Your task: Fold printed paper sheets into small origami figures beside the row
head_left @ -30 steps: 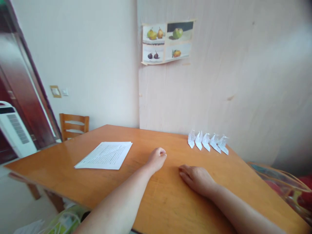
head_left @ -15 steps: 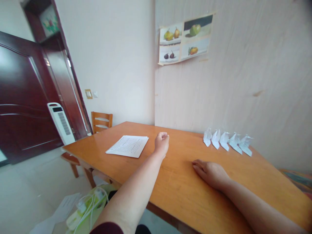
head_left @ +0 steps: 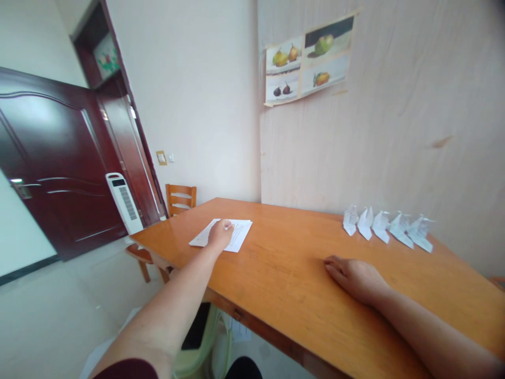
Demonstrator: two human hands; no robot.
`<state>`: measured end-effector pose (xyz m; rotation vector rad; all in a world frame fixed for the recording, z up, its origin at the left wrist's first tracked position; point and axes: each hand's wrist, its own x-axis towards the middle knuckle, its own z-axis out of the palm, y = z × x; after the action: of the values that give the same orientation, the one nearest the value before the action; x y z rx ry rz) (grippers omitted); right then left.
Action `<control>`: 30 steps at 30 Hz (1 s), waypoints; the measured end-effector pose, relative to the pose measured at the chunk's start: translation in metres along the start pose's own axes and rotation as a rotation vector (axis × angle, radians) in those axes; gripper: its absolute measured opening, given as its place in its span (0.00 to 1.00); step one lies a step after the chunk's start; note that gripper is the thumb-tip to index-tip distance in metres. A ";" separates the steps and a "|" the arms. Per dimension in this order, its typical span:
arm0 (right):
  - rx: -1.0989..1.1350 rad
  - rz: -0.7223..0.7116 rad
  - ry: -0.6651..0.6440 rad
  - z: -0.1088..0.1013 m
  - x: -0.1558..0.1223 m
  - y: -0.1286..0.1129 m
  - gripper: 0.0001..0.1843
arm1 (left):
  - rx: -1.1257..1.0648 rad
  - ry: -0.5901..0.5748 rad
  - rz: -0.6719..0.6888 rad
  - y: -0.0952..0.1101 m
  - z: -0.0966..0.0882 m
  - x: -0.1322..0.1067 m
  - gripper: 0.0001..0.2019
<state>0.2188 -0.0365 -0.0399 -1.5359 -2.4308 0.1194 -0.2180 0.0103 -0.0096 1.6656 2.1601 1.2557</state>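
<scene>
My left hand point(head_left: 220, 233) reaches far out to the left and rests on a stack of printed white paper sheets point(head_left: 240, 235) lying on the wooden table point(head_left: 300, 284); its fingers are curled down onto the top sheet. My right hand point(head_left: 355, 278) lies flat, palm down, on the bare table top with nothing in it. A row of several folded white paper figures point(head_left: 386, 227) stands at the far right of the table, near the wall, well beyond my right hand.
A wooden chair point(head_left: 180, 198) stands at the table's far end. A white tower appliance point(head_left: 123, 202) stands by a dark red door point(head_left: 59, 173). Fruit pictures point(head_left: 307, 59) hang on the wall. A green bag point(head_left: 197, 347) lies on the floor below the table edge.
My left hand has moved left across the table from the bare wood onto the paper stack. The view has swung left. My right hand has stayed flat in place.
</scene>
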 end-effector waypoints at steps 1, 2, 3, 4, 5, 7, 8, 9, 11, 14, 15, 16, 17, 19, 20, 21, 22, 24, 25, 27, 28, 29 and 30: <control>-0.002 0.003 0.001 0.000 0.000 0.000 0.21 | 0.034 -0.011 0.003 -0.007 -0.006 -0.001 0.17; -0.003 0.005 0.001 0.000 0.000 -0.001 0.21 | 0.062 -0.024 0.008 -0.013 -0.010 -0.002 0.17; -0.004 0.006 0.002 0.000 0.000 -0.001 0.22 | 0.087 -0.041 0.015 -0.018 -0.013 -0.004 0.17; -0.004 0.006 0.002 0.000 -0.001 -0.001 0.22 | 0.106 -0.052 0.016 -0.021 -0.015 -0.006 0.16; -0.003 0.006 0.003 0.000 -0.001 -0.001 0.22 | 0.122 -0.064 0.017 -0.024 -0.015 -0.008 0.17; -0.001 0.007 0.004 0.000 -0.001 -0.001 0.21 | 0.150 -0.082 0.013 -0.028 -0.014 -0.012 0.18; 0.001 0.008 0.004 0.001 -0.001 0.000 0.21 | 0.163 -0.089 0.011 -0.029 -0.013 -0.014 0.20; 0.000 0.009 0.005 0.001 0.000 0.000 0.21 | 0.176 -0.095 0.008 -0.031 -0.012 -0.016 0.21; -0.002 0.011 0.007 0.001 0.000 0.000 0.21 | 0.202 -0.105 0.006 -0.033 -0.011 -0.017 0.22; 0.002 0.004 0.007 0.002 0.000 0.001 0.22 | 0.237 -0.113 0.008 -0.036 -0.011 -0.017 0.22; 0.006 0.003 0.006 0.002 0.000 0.001 0.22 | 0.247 -0.115 0.010 -0.036 -0.011 -0.017 0.22; 0.011 0.003 0.005 0.002 0.000 0.001 0.22 | 0.257 -0.117 0.013 -0.037 -0.011 -0.016 0.21; 0.016 0.005 0.007 0.002 0.000 0.001 0.21 | 0.266 -0.119 0.015 -0.038 -0.011 -0.015 0.21; 0.021 0.010 0.013 0.002 0.000 0.002 0.21 | 0.280 -0.122 0.020 -0.039 -0.010 -0.015 0.21; 0.022 0.012 0.015 0.002 0.000 0.002 0.21 | 0.285 -0.124 0.022 -0.040 -0.010 -0.014 0.21; 0.023 0.014 0.017 0.002 0.000 0.002 0.21 | 0.289 -0.126 0.025 -0.041 -0.009 -0.014 0.20; 0.024 0.017 0.018 0.002 0.000 0.002 0.21 | 0.293 -0.128 0.027 -0.041 -0.009 -0.014 0.20; 0.026 0.024 0.020 0.001 -0.001 0.002 0.21 | 0.298 -0.130 0.030 -0.042 -0.009 -0.013 0.19; 0.026 0.025 0.021 0.001 -0.001 0.001 0.21 | 0.301 -0.131 0.032 -0.043 -0.008 -0.013 0.19; 0.019 0.021 0.018 0.001 -0.001 0.001 0.21 | 0.303 -0.132 0.035 -0.044 -0.008 -0.013 0.19; 0.015 0.017 0.016 0.001 -0.001 0.001 0.21 | 0.303 -0.133 0.038 -0.044 -0.009 -0.013 0.19; 0.013 0.011 0.014 0.001 -0.001 0.001 0.22 | 0.302 -0.132 0.040 -0.045 -0.009 -0.013 0.19; 0.013 0.008 0.012 0.001 -0.001 0.001 0.22 | 0.299 -0.132 0.042 -0.045 -0.009 -0.013 0.18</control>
<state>0.2198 -0.0364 -0.0416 -1.5365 -2.4102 0.1264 -0.2511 -0.0071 -0.0387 1.8523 2.3327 0.8349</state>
